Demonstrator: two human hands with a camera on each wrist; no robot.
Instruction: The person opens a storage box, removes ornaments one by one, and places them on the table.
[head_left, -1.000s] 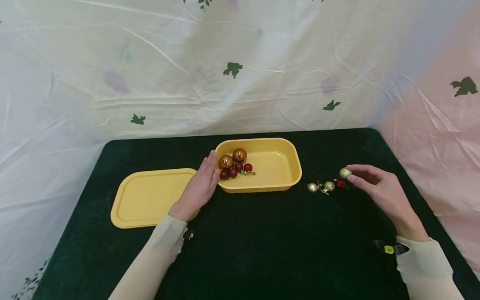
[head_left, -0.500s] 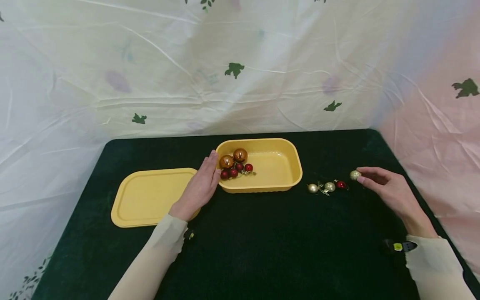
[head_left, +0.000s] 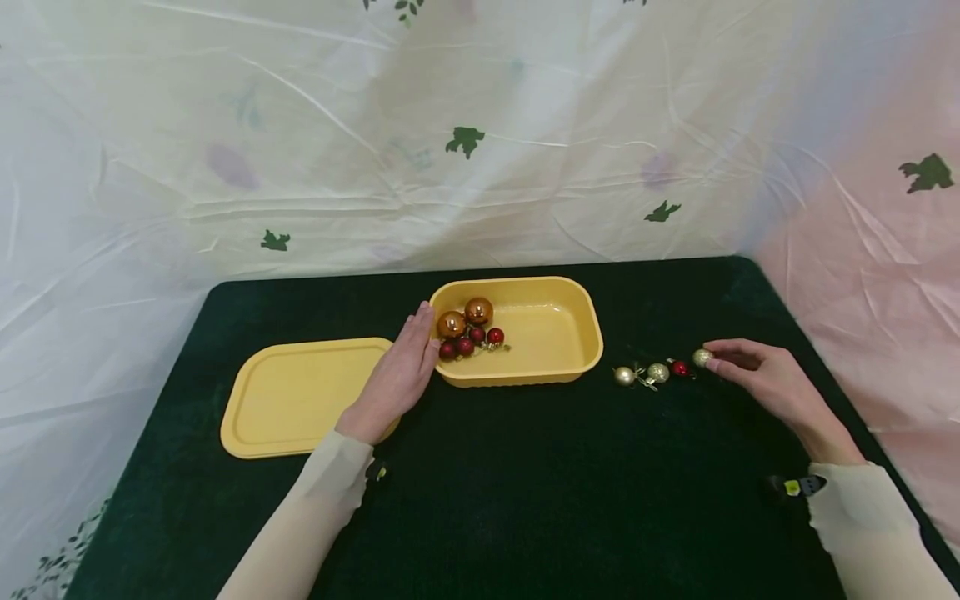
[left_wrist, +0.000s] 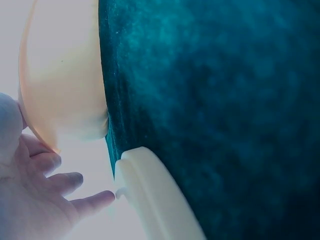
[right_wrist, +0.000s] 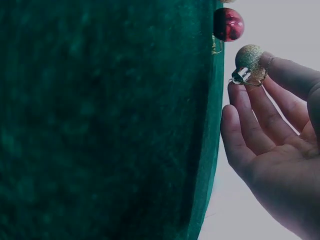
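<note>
My right hand (head_left: 765, 375) pinches a glittery gold Christmas bauble (right_wrist: 250, 62) between thumb and fingertips, at the right end of a short row on the cloth. Beside it lies a shiny red bauble (head_left: 679, 368), then a glittery gold bauble (head_left: 657, 372) and a smooth pale gold bauble (head_left: 624, 377). My left hand (head_left: 397, 371), fingers straight, rests against the left end of a yellow plastic box (head_left: 558, 371). Inside the box, toward its left side, sit two copper-coloured baubles (head_left: 478, 311) and several small red baubles (head_left: 466, 347).
A yellow lid (head_left: 300, 400) lies flat left of the box, partly hidden by my left hand and forearm. Dark green cloth (head_left: 525, 483) covers the table. A pale patterned curtain (head_left: 337, 150) hangs behind and along both sides.
My right hand moved right with the gold bauble, then slightly back and lower, bringing it near the red bauble. My left hand and the box stay put.
</note>
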